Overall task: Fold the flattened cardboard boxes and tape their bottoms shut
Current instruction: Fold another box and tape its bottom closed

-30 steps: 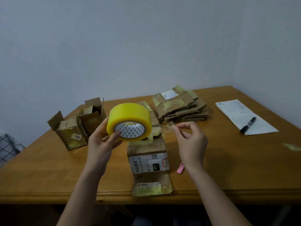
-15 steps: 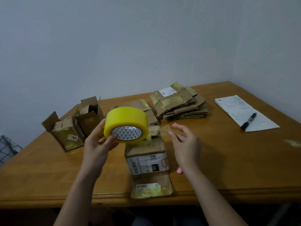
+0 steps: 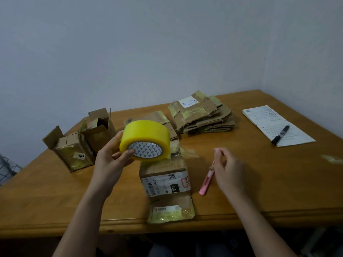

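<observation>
1. Above the table [image 3: 55,191]: your left hand [image 3: 109,160] grips one yellow tape roll [image 3: 144,141].
2. Your right hand [image 3: 229,169], fingers loosely curled and holding nothing, hovers over one pink cutter [image 3: 205,184].
3. One flattened box [image 3: 167,182] lies at the front edge; two folded boxes [image 3: 83,141] stand left; one flat stack [image 3: 202,114] sits behind.

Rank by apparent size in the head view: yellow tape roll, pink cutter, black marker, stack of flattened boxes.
1. stack of flattened boxes
2. yellow tape roll, though held nearer the camera by the left hand, so inflated
3. pink cutter and black marker: look alike, unranked
</observation>
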`<state>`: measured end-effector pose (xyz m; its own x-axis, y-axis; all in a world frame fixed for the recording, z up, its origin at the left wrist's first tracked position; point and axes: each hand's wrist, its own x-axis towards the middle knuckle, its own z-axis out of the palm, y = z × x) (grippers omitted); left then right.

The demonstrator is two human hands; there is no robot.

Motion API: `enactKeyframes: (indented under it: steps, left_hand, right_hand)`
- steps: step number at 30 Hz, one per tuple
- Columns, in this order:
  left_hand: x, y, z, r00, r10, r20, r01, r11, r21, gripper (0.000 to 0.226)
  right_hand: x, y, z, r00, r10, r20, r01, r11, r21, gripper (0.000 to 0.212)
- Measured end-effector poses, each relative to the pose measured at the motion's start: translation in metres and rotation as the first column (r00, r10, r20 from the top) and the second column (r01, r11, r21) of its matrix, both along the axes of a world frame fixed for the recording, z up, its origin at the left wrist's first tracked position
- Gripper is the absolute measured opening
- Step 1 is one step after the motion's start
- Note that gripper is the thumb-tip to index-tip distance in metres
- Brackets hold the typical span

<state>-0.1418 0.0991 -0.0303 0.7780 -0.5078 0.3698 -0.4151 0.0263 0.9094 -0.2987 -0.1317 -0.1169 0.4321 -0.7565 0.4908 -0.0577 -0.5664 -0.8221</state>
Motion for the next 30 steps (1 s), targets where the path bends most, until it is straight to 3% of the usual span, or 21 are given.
enactKeyframes:
  steps: [2, 4, 6, 8, 10, 12, 14, 16, 19, 25, 30]
  left_hand:
    - [0.001, 0.001, -0.002, 1.000, 0.002, -0.001, -0.002, 1.000, 0.007, 0.066]
    - [0.001, 0.001, -0.003, 1.000, 0.009, -0.002, -0.008, 1.000, 0.009, 0.068]
    - [0.002, 0.002, -0.005, 1.000, 0.007, 0.002, -0.007, 1.000, 0.013, 0.065]
    - [0.003, 0.003, -0.006, 1.000, 0.008, -0.001, -0.008, 1.000, 0.017, 0.063]
    - [0.004, 0.003, -0.007, 1.000, 0.017, -0.008, -0.016, 1.000, 0.021, 0.064]
    - [0.004, 0.004, -0.007, 1.000, 0.020, -0.005, -0.020, 0.999, 0.027, 0.063]
    - [0.003, 0.004, -0.006, 1.000, 0.022, 0.003, -0.022, 0.999, 0.028, 0.062]
    - [0.002, 0.003, -0.005, 1.000, 0.023, 0.007, -0.023, 0.999, 0.027, 0.063]
    - [0.002, 0.000, -0.004, 1.000, 0.008, 0.010, -0.008, 0.999, 0.036, 0.066]
    - [0.005, -0.005, -0.006, 1.000, 0.028, 0.006, -0.028, 0.998, 0.056, 0.065]
    - [0.009, -0.007, -0.012, 0.999, 0.002, -0.042, 0.000, 0.999, 0.049, 0.062]
  right_hand:
    - [-0.002, -0.007, 0.002, 0.994, 0.106, -0.028, -0.100, 0.982, 0.160, 0.018]
    - [0.004, -0.007, 0.008, 0.969, 0.249, -0.009, -0.228, 0.902, 0.365, 0.020]
    - [0.013, -0.004, 0.019, 0.930, 0.361, 0.067, -0.321, 0.710, 0.627, 0.035]
    - [0.021, -0.002, 0.027, 0.906, 0.417, 0.070, -0.323, 0.576, 0.751, 0.047]
    - [0.027, 0.000, 0.030, 0.893, 0.448, 0.045, -0.338, 0.600, 0.725, 0.037]
    - [0.031, 0.001, 0.029, 0.915, 0.402, 0.031, -0.330, 0.703, 0.630, 0.021]
    - [0.032, 0.003, 0.028, 0.947, 0.320, 0.004, -0.274, 0.805, 0.527, 0.019]
    - [0.031, 0.007, 0.027, 0.964, 0.267, 0.001, -0.235, 0.847, 0.476, 0.019]
    - [0.029, 0.010, 0.023, 0.964, 0.264, 0.009, -0.233, 0.832, 0.504, 0.019]
    - [0.034, 0.021, 0.010, 0.917, 0.361, -0.170, -0.204, 0.790, 0.578, 0.027]
    - [0.037, 0.023, 0.008, 0.911, 0.361, -0.197, -0.200, 0.808, 0.554, 0.024]
